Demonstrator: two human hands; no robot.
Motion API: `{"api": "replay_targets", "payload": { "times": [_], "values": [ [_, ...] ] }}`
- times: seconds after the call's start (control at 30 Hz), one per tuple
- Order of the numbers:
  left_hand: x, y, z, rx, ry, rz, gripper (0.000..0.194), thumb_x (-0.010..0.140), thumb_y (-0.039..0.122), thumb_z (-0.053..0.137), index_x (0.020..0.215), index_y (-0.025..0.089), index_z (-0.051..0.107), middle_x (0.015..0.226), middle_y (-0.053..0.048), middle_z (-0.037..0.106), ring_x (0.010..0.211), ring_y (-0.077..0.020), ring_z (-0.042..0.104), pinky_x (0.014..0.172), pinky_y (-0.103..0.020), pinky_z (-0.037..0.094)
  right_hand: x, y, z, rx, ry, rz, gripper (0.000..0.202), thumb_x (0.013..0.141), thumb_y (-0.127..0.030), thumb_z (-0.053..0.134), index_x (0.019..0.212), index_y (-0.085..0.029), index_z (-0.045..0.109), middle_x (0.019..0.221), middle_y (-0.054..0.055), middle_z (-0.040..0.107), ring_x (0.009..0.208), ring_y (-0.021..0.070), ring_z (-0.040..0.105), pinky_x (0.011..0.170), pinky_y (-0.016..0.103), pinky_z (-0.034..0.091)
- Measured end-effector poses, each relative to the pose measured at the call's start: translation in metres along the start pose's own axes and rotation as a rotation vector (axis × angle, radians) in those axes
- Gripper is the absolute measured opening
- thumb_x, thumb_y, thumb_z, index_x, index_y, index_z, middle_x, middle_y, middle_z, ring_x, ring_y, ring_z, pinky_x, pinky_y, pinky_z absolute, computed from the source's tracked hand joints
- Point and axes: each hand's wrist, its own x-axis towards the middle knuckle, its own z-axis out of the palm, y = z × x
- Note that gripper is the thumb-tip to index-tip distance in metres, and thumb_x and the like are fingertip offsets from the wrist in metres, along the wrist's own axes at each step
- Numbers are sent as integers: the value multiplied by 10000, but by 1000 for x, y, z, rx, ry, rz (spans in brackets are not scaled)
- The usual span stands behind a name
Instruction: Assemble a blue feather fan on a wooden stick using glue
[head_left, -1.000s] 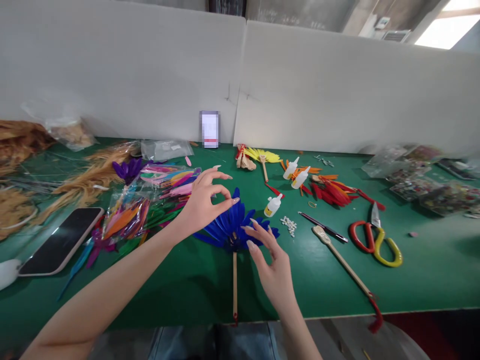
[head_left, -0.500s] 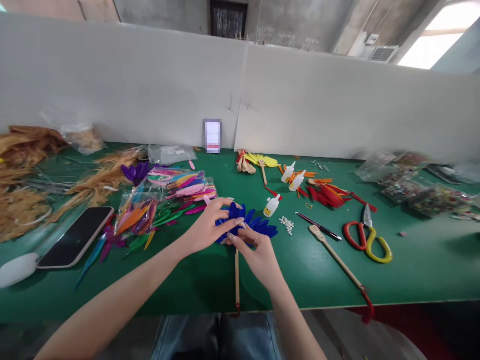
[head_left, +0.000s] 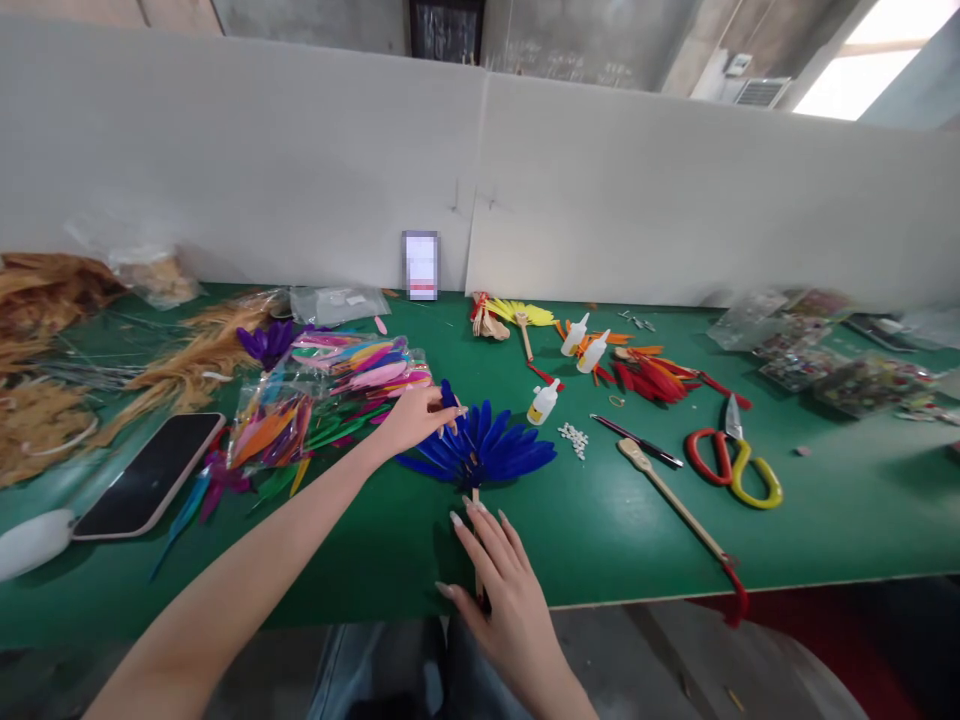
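Left hand (head_left: pixel 412 416): bending over the upper left edge of the blue feather fan (head_left: pixel 517 452), thumb and fingers coming near each other — whether they are pinching a feather, I cannot tell, as the tips are overlapping the blue.
Right hand (head_left: pixel 511 595): lying loosely spread over the fan's wooden handle (head_left: pixel 475 496), thumb standing apart, fingers gripping nothing; contact with the wood is hard to judge.
Blue fan: resting on the green table (head_left: pixel 600 545) in front of the person, feathers fanning outward and handle pointing back toward the body.
Just right of the fan: a small glue bottle (head_left: pixel 544 402) is standing near a scatter of white beads (head_left: pixel 574 441).
Farther right: a dark slim tool (head_left: pixel 637 441) is lying beside a wooden stick (head_left: pixel 675 500) with a red tassel; scissors (head_left: pixel 733 460) are sitting beyond, blades pointing away.
Left: bagged coloured feathers (head_left: pixel 352 375) are spreading near a phone (head_left: pixel 150 475).
Back: a yellow fan (head_left: pixel 529 313) is lying near two more bottles (head_left: pixel 585 342) and red feathers (head_left: pixel 651 378).
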Motion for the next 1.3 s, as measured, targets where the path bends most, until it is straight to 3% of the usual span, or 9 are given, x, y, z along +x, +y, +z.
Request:
{"api": "replay_targets", "payload": {
  "times": [0.13, 0.47, 0.67, 0.87, 1.3],
  "values": [
    [6, 1, -2, 102, -43, 40, 293, 807, 420, 596, 730, 140, 634, 675, -40, 695, 588, -157, 613, 563, -247, 467, -1, 1, 1, -29, -40, -11, 544, 892, -245, 504, 1412, -169, 362, 1443, 76, 421, 1337, 236, 387, 1058, 456, 432],
    [17, -4, -2, 88, -192, 41, 268, 816, 406, 587, 773, 145, 631, 682, -40, 692, 656, -167, 642, 593, -242, 454, -3, 3, 6, -96, -23, -37, 529, 902, -277, 499, 1400, -148, 375, 1445, 71, 414, 1335, 234, 389, 1033, 434, 463],
    [27, 4, -3, 93, -254, 8, 240, 795, 369, 608, 746, 135, 629, 658, -40, 689, 566, -128, 585, 556, -228, 428, -4, 2, 6, -78, -11, -15, 515, 910, -278, 489, 1400, -166, 381, 1430, 65, 439, 1325, 230, 407, 1032, 427, 466],
    [29, 11, -8, 108, -264, -1, 240, 782, 368, 624, 731, 134, 640, 687, -51, 700, 582, -127, 586, 561, -224, 421, -3, 2, 4, -62, -20, -27, 502, 910, -277, 491, 1389, -156, 399, 1431, 75, 436, 1324, 239, 408, 1040, 445, 455],
    [32, 3, -5, 44, -322, -54, 259, 750, 390, 660, 770, 133, 651, 674, -48, 687, 540, -120, 571, 535, -227, 432, -3, 2, 4, -55, -38, -8, 483, 897, -249, 502, 1365, -156, 428, 1446, 71, 415, 1335, 240, 391, 1050, 460, 442]
  ]
}}
